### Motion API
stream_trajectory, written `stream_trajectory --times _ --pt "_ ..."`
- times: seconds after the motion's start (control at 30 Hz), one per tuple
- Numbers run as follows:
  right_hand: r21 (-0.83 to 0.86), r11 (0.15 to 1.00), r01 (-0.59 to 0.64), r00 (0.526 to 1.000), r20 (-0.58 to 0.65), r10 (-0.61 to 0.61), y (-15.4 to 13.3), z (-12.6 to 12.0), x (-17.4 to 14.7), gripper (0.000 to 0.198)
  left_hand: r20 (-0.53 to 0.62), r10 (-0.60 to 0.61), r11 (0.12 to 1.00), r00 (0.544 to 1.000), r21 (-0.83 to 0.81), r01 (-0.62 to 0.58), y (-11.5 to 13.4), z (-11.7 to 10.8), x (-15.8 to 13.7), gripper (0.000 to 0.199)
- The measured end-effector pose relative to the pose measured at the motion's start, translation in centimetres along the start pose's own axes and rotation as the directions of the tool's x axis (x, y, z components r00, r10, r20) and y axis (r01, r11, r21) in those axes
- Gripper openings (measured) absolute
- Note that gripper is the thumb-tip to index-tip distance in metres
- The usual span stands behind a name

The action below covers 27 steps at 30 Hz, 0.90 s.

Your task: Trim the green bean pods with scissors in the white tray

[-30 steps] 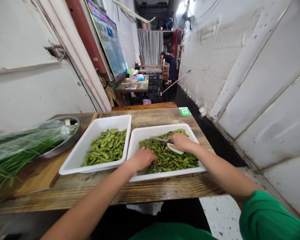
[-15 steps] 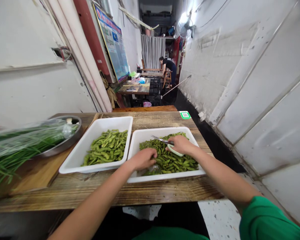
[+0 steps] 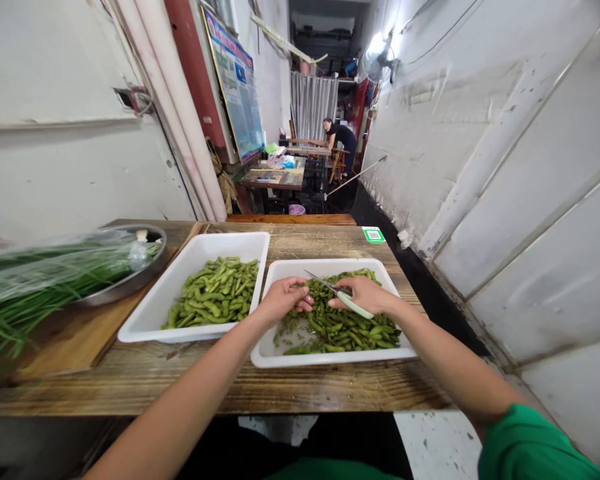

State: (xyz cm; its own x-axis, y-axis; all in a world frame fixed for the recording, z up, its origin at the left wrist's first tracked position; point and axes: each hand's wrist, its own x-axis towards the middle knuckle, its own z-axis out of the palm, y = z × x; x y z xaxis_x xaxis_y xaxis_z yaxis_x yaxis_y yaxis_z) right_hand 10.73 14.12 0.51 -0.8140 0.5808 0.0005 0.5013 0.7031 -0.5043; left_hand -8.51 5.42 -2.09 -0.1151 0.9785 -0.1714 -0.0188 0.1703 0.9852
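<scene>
My right hand [image 3: 363, 295] is closed round the pale green handles of a pair of scissors [image 3: 353, 305]. Their metal blades point up and left over the right white tray [image 3: 270, 360], slightly apart. Just left of the blade tips, my left hand [image 3: 285, 298] is pinched, with a bit of green showing at the fingertips that looks like an edamame pod [image 3: 299, 285]. Beneath both hands lies a heap of edamame pods [image 3: 340, 327], with small trimmings on the tray's bare left part. More pods [image 3: 215, 293] fill the left white tray [image 3: 145, 327].
Long green stalks [image 3: 55, 280] in clear plastic lie across a metal bowl [image 3: 155, 267] and a wooden board [image 3: 75, 347] at left. A QR-code card [image 3: 374, 235] is on the wooden table [image 3: 260, 393]. Farther back, a person [image 3: 343, 137] bends over a table.
My left hand has lifted from the pods and moved up and left, towards the scissor tips. The scissors have turned slightly in my right hand. The person behind has raised their head.
</scene>
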Motion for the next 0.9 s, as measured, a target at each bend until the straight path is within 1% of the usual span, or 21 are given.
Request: stream_trajectory --times 0.2,0.27,0.33,0.47,0.63,0.73,0.9 --pt "0.056 0.998 -0.017 0.999 0.042 0.015 -0.01 0.04 -0.04 0.049 -0.022 0.028 1.0 0.999 0.005 -0.028 -0.14 -0.12 0.14 0.03" --pt "0.091 0.996 0.0 0.998 0.064 -0.006 -0.23 0.13 -0.15 0.048 -0.009 0.03 1.0 1.0 0.008 -0.03 -0.12 -0.11 0.12 0.03" --pt "0.107 0.994 0.009 0.998 0.059 -0.015 -0.42 0.32 -0.18 0.048 0.009 0.03 1.0 1.0 0.009 -0.03 -0.08 -0.1 0.07 0.031" --pt "0.087 0.996 0.008 1.0 0.029 -0.01 -0.43 0.83 0.0 0.046 0.021 0.019 1.0 1.0 0.015 -0.019 -0.17 -0.11 0.07 0.031" --pt "0.058 0.998 -0.015 0.998 0.066 0.011 0.08 1.02 0.13 0.045 -0.008 0.007 0.999 1.0 0.053 -0.006 -0.53 -0.14 0.19 0.035" --pt "0.041 0.999 -0.02 0.997 0.08 0.017 0.31 1.01 0.12 0.045 -0.022 -0.001 0.997 1.0 0.083 0.003 -0.67 -0.13 0.24 0.032" --pt "-0.008 1.0 -0.028 0.995 0.093 0.028 0.21 0.92 0.07 0.044 -0.004 -0.044 0.993 0.999 0.114 0.044 -0.83 -0.11 0.3 0.026"
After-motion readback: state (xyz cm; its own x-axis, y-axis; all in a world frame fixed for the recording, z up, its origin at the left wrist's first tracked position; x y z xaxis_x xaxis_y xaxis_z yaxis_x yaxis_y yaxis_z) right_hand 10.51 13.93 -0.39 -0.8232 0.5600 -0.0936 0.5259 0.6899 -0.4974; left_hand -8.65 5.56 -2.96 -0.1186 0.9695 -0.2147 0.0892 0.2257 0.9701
